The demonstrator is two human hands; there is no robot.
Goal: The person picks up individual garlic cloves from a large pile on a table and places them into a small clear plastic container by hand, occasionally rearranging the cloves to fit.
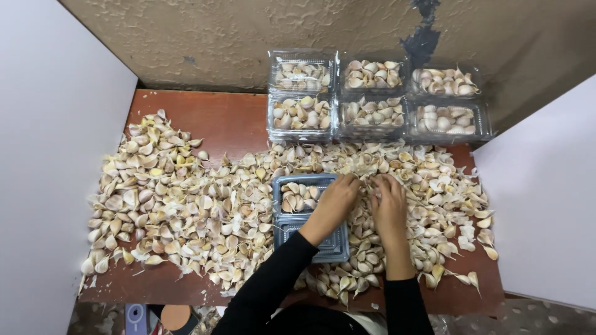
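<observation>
A wide heap of loose garlic cloves [186, 198] covers the brown wooden table [223, 118]. At its middle an open clear plastic clamshell box [298, 197] holds a few cloves, its lid [332, 245] folded toward me. My left hand [335, 201] rests at the box's right edge with fingers curled among cloves. My right hand [388, 208] lies just to the right, fingers down in the pile. Whether either hand grips a clove is hidden. Both arms wear black sleeves.
Several closed clear boxes filled with cloves [372, 99] stand stacked in rows at the table's back, against a rough plaster wall. White panels [49, 155] flank the table on left and right. Papery skins lie scattered among the cloves.
</observation>
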